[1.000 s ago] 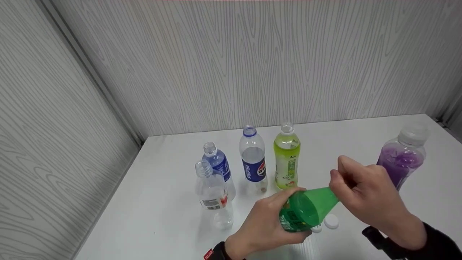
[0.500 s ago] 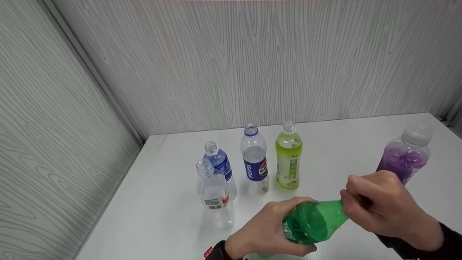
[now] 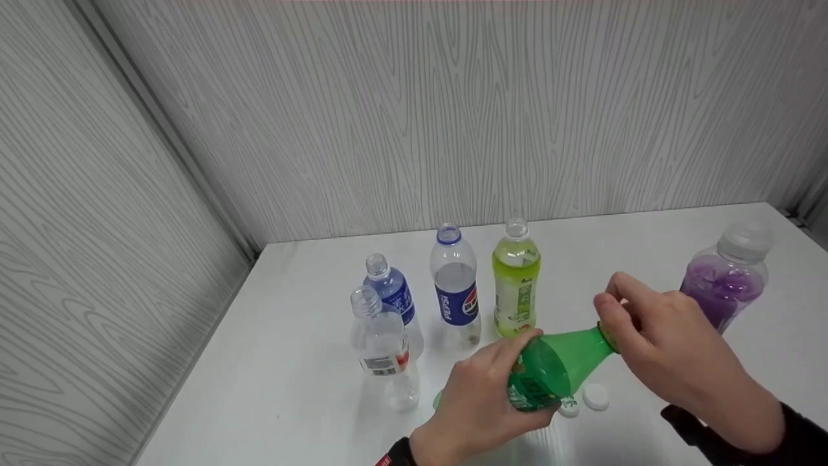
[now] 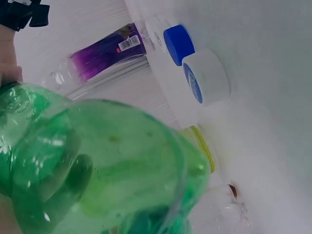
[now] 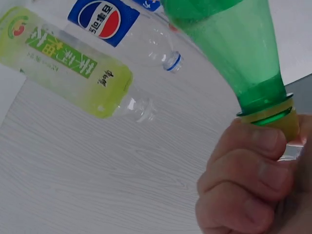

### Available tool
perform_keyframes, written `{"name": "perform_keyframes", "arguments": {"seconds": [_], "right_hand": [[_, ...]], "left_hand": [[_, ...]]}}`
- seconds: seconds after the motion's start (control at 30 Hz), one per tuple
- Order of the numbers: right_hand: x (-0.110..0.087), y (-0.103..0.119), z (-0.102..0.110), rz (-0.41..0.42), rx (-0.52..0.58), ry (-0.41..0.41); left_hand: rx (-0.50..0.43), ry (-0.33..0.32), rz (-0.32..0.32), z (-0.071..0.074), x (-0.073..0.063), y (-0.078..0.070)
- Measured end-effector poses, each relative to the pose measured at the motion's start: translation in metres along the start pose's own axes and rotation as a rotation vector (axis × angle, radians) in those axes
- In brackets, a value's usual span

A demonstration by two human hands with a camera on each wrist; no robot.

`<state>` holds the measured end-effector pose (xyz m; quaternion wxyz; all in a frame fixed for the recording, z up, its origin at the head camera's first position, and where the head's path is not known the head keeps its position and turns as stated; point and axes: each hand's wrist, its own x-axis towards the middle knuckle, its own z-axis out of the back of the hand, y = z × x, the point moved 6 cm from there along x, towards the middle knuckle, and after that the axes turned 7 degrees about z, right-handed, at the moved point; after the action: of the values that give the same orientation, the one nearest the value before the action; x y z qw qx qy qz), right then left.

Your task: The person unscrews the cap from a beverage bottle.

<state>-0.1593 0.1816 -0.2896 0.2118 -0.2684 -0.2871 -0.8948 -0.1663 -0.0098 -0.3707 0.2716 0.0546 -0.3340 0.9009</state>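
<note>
My left hand [image 3: 488,395] grips a green plastic bottle [image 3: 543,369] round its labelled body, tilted with its neck toward the right. At the neck, my right hand [image 3: 679,349] pinches the yellow bottle cap [image 5: 285,124] between thumb and curled fingers. A strip of green shows between the cap and the yellow ring below it in the right wrist view. The bottle's clear green base [image 4: 112,161] fills much of the left wrist view. Below the bottle, two white caps [image 3: 596,396] lie on the table, and a blue cap [image 4: 179,45] lies beside them in the left wrist view.
Uncapped bottles stand on the white table [image 3: 259,375]: a clear one [image 3: 381,349], a blue-labelled one [image 3: 396,294], a Pepsi bottle [image 3: 457,291] and a yellow-green tea bottle [image 3: 515,291]. A purple drink bottle [image 3: 724,285] stands behind my right hand. A grey wood-grain panel [image 3: 414,116] backs the table.
Both hands and the green bottle dipped slightly, then rose again. The right hand has turned at the neck, and the yellow cap edge now shows. The other bottles have stayed put.
</note>
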Motion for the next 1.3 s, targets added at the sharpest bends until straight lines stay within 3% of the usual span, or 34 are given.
{"name": "perform_keyframes", "arguments": {"seconds": [0.1,0.23,0.4,0.57,0.67,0.8,0.87,0.97,1.07,1.17,1.3], "right_hand": [[0.000,-0.002,-0.005,-0.051,-0.012,0.003],[0.001,0.005,-0.001,0.063,0.006,-0.090],[-0.001,0.012,0.005,0.229,0.045,-0.140],[-0.004,0.014,0.009,0.310,0.086,-0.137],[-0.007,0.016,0.010,0.402,0.126,-0.141],[-0.009,0.025,0.014,0.605,0.231,-0.172],[-0.010,0.029,0.017,0.686,0.263,-0.186],[-0.010,0.032,0.019,0.737,0.240,-0.210],[-0.010,0.028,0.018,0.675,0.162,-0.198],[-0.010,0.021,0.017,0.509,0.075,-0.168],[-0.009,0.013,0.017,0.264,-0.011,-0.132]], "left_hand": [[0.024,-0.028,0.001,-0.001,0.000,-0.001],[-0.058,0.005,-0.004,-0.001,0.000,0.000],[-0.176,0.096,-0.005,-0.001,0.001,0.000],[-0.281,0.198,-0.013,-0.002,0.001,-0.001],[-0.410,0.323,0.016,-0.006,0.001,-0.001],[-0.560,0.484,0.044,-0.008,-0.002,-0.003],[-0.582,0.511,0.029,-0.008,-0.002,-0.005],[-0.573,0.486,0.013,-0.006,-0.002,-0.005],[-0.539,0.427,0.024,-0.005,-0.001,-0.004],[-0.459,0.323,0.029,-0.004,-0.001,-0.003],[-0.274,0.140,-0.003,-0.002,-0.001,-0.004]]}}
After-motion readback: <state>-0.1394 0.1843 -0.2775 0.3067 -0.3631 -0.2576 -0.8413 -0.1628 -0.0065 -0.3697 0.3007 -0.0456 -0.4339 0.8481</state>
